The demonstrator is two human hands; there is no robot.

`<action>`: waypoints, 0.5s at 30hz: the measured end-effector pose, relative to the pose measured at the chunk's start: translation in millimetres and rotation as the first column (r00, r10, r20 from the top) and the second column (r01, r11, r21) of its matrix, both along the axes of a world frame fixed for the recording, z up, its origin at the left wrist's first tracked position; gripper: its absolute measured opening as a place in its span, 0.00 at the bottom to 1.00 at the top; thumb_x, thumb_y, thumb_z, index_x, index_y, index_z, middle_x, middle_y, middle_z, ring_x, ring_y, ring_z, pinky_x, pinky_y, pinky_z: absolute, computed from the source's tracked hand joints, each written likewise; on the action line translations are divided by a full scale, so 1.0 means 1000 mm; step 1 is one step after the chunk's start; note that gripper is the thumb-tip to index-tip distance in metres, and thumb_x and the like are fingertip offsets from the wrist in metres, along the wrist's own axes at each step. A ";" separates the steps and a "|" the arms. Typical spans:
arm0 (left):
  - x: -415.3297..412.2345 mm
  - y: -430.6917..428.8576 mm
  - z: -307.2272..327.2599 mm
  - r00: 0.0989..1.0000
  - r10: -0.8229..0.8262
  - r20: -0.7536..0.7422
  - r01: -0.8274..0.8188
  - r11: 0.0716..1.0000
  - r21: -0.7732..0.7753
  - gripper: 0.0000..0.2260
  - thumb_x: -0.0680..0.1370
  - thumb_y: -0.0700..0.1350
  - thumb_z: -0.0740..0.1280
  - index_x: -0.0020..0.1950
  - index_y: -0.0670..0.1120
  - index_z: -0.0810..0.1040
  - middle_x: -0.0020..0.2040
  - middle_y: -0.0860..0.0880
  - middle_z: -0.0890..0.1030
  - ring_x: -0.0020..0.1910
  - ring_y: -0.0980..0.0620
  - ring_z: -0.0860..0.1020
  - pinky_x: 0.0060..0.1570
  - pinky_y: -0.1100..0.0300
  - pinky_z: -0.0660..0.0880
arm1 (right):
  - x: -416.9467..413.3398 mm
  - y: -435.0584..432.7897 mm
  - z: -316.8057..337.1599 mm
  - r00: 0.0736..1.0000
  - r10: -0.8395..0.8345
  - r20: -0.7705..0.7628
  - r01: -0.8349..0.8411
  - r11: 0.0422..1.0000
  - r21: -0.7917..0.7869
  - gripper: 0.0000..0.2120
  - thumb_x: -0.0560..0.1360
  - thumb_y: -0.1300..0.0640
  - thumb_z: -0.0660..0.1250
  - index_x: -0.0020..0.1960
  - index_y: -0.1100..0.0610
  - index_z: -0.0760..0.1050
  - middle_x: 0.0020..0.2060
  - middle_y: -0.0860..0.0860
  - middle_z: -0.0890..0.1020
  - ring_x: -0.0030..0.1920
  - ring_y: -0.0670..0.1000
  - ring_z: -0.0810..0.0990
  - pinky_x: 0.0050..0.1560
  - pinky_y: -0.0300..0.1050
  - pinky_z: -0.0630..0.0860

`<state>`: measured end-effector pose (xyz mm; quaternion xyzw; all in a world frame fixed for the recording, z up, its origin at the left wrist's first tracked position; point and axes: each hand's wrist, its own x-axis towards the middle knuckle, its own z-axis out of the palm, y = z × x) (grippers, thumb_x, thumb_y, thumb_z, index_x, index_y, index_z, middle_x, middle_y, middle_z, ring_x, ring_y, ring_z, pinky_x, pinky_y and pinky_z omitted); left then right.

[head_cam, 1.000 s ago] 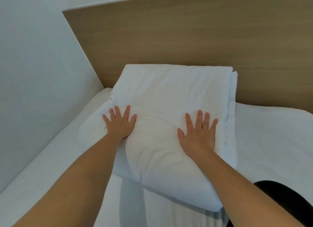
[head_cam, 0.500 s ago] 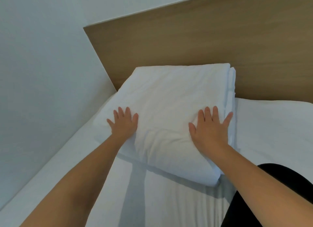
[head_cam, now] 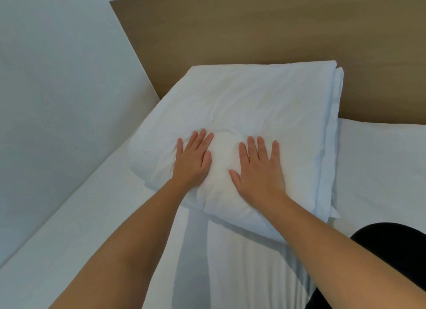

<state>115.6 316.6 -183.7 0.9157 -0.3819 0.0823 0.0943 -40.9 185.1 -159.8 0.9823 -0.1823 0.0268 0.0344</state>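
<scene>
bed under both arms | pillow beneath palms, far edge at headboard | likely soft, light, squashy; grab side edges | left hand, right hand flat, fingers straight, pressing, grasping nothing

Bedroom interior, identified by a bed with a white fitted sheet, a white pillow at its head, a wood-toned headboard, and a plain pale wall alongside.
</scene>
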 end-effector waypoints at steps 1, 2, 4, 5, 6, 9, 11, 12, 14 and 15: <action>0.003 -0.001 -0.003 1.000 0.018 0.001 -0.018 1.000 0.018 0.30 0.78 0.58 0.36 0.79 0.55 0.52 0.80 0.54 0.52 0.79 0.54 0.47 0.76 0.45 0.38 | 0.000 0.000 -0.001 1.000 -0.013 -0.014 0.013 1.000 0.001 0.35 0.80 0.38 0.39 0.79 0.59 0.41 0.79 0.60 0.45 0.78 0.61 0.42 0.73 0.67 0.38; 0.007 -0.001 -0.006 0.999 0.043 0.004 -0.043 0.998 0.035 0.30 0.77 0.59 0.36 0.79 0.55 0.51 0.80 0.53 0.51 0.79 0.53 0.46 0.76 0.44 0.38 | -0.001 -0.001 -0.003 0.999 -0.029 -0.026 0.029 1.000 0.003 0.36 0.80 0.37 0.39 0.79 0.59 0.40 0.79 0.61 0.45 0.78 0.62 0.42 0.74 0.67 0.38; 0.013 0.000 -0.013 0.995 0.101 0.010 -0.102 0.993 0.064 0.30 0.77 0.58 0.36 0.80 0.54 0.51 0.80 0.52 0.51 0.79 0.52 0.46 0.75 0.43 0.38 | -0.007 -0.002 -0.007 0.997 -0.066 -0.034 0.066 0.998 0.013 0.37 0.80 0.37 0.39 0.79 0.59 0.40 0.78 0.62 0.45 0.78 0.63 0.42 0.74 0.67 0.39; 0.016 0.001 -0.016 0.991 0.132 0.009 -0.132 0.988 0.074 0.31 0.77 0.59 0.36 0.80 0.53 0.51 0.80 0.52 0.51 0.79 0.52 0.46 0.75 0.43 0.38 | -0.011 -0.003 -0.008 0.996 -0.083 -0.035 0.084 0.996 0.023 0.37 0.80 0.37 0.38 0.79 0.60 0.40 0.78 0.63 0.44 0.78 0.63 0.42 0.74 0.66 0.39; 0.018 0.002 -0.017 0.987 0.161 0.004 -0.160 0.984 0.076 0.32 0.77 0.59 0.36 0.80 0.52 0.51 0.80 0.51 0.51 0.79 0.51 0.47 0.75 0.43 0.38 | -0.015 -0.005 -0.009 0.994 -0.101 -0.037 0.103 0.994 0.032 0.37 0.80 0.37 0.38 0.79 0.60 0.40 0.78 0.64 0.44 0.78 0.64 0.42 0.74 0.66 0.38; 0.024 0.005 -0.015 0.970 0.241 0.002 -0.240 0.967 0.086 0.30 0.80 0.58 0.38 0.80 0.50 0.52 0.80 0.49 0.52 0.79 0.49 0.48 0.75 0.42 0.38 | -0.029 -0.011 -0.006 0.985 -0.167 -0.051 0.169 0.985 0.034 0.38 0.80 0.37 0.38 0.79 0.62 0.39 0.78 0.65 0.44 0.78 0.64 0.42 0.74 0.64 0.36; 0.027 0.009 -0.013 0.952 0.307 0.007 -0.306 0.945 0.116 0.27 0.82 0.56 0.42 0.80 0.48 0.51 0.80 0.48 0.52 0.79 0.48 0.48 0.75 0.40 0.39 | -0.040 -0.013 -0.005 0.977 -0.205 -0.064 0.207 0.978 0.022 0.38 0.80 0.36 0.38 0.79 0.63 0.39 0.77 0.66 0.45 0.78 0.64 0.43 0.74 0.63 0.37; 0.027 0.011 -0.011 0.939 0.344 0.009 -0.343 0.931 0.129 0.27 0.82 0.56 0.42 0.80 0.46 0.51 0.80 0.47 0.52 0.79 0.48 0.49 0.74 0.39 0.40 | -0.046 -0.014 -0.005 0.973 -0.220 -0.062 0.222 0.975 0.022 0.38 0.80 0.36 0.38 0.79 0.63 0.40 0.77 0.66 0.45 0.78 0.64 0.44 0.75 0.63 0.37; 0.024 0.012 -0.008 0.914 0.405 0.017 -0.404 0.907 0.122 0.28 0.82 0.55 0.43 0.79 0.43 0.52 0.80 0.45 0.53 0.78 0.46 0.50 0.74 0.38 0.42 | -0.059 -0.016 -0.004 0.967 -0.249 -0.050 0.250 0.968 0.021 0.39 0.80 0.37 0.38 0.79 0.64 0.42 0.77 0.65 0.47 0.78 0.64 0.45 0.75 0.63 0.38; 0.021 0.010 -0.005 0.903 0.430 0.011 -0.428 0.897 0.109 0.28 0.82 0.55 0.44 0.79 0.41 0.52 0.79 0.44 0.54 0.78 0.45 0.50 0.74 0.38 0.43 | -0.064 -0.017 -0.003 0.964 -0.260 -0.051 0.261 0.965 0.020 0.39 0.80 0.37 0.38 0.79 0.64 0.42 0.78 0.65 0.47 0.78 0.63 0.46 0.75 0.63 0.39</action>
